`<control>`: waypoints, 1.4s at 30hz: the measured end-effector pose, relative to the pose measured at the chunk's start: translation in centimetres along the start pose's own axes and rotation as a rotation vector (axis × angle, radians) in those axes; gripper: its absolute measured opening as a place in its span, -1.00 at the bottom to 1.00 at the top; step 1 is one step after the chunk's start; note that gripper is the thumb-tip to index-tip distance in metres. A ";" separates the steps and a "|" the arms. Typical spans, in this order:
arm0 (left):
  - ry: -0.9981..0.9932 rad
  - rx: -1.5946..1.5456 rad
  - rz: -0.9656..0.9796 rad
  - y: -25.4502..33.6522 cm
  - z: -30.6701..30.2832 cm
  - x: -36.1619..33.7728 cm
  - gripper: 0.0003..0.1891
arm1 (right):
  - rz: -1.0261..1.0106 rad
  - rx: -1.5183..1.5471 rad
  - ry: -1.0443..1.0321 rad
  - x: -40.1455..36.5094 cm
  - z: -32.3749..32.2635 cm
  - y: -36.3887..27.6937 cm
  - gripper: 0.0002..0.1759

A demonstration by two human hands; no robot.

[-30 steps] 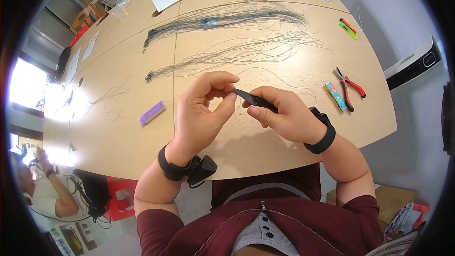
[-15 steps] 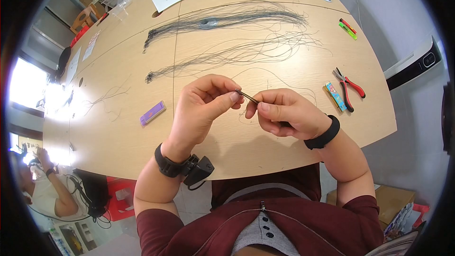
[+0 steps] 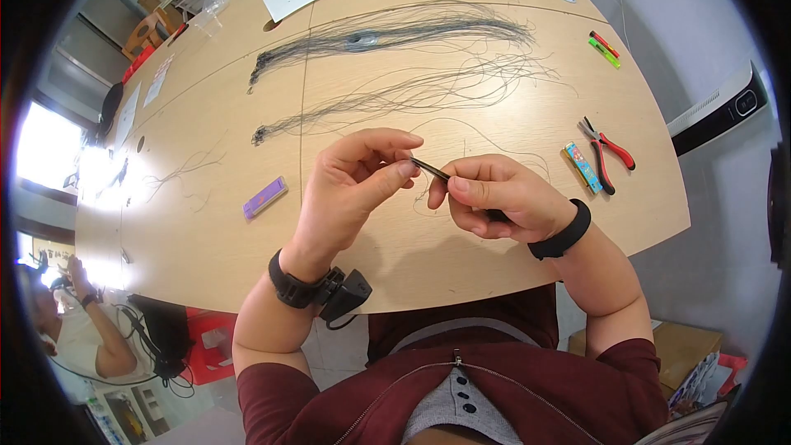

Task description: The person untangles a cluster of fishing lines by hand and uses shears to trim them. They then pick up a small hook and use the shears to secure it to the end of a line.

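Observation:
My right hand (image 3: 503,198) grips a slim dark tool (image 3: 430,169) between thumb and forefinger; it looks like tweezers. The tool's tip points up and left, to the thumb of my left hand (image 3: 354,185). That hand has its thumb bent against the curled fingers, with the forefinger raised. Whatever lies in its pinch is too small to make out. Beyond both hands, a thin wire (image 3: 494,138) curves over the table. Farther back lie two long bundles of thin dark wire, the nearer bundle (image 3: 371,111) and the farther bundle (image 3: 412,30).
On the table (image 3: 206,255), a purple case (image 3: 265,197) lies left of my hands. To the right are red-handled pliers (image 3: 608,156) and a small blue box (image 3: 582,168). Loose wire (image 3: 185,169) lies at the left. A co-worker (image 3: 99,330) sits at lower left.
My left forefinger has lifted off the tool's tip and stretched out. The right hand and the tool have hardly moved.

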State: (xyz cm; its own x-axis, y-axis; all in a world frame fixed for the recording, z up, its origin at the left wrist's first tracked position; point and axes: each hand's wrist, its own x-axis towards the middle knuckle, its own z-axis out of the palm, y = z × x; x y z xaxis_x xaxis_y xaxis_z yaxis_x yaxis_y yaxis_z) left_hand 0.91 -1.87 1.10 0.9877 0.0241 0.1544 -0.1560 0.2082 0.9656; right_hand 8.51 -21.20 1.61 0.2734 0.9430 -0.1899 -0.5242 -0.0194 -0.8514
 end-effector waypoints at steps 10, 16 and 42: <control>0.021 0.007 -0.073 0.3 -0.1 -0.1 -0.83 | 0.004 -0.012 0.008 0.0 0.0 -0.1 -0.66; -0.035 -0.069 -0.125 0.1 -0.5 0.0 -0.83 | 0.005 -0.046 0.006 -0.2 0.0 -0.2 -0.65; -0.080 -0.229 -0.150 0.4 -0.5 0.2 -0.79 | -0.067 -0.134 0.063 -0.4 0.1 -0.4 -0.66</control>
State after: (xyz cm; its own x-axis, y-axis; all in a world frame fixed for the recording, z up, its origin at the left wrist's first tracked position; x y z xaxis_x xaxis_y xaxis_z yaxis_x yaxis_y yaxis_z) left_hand 1.08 -1.31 1.43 0.9944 -0.0988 0.0384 0.0066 0.4194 0.9078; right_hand 8.57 -21.52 2.07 0.3562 0.9210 -0.1576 -0.3924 -0.0056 -0.9198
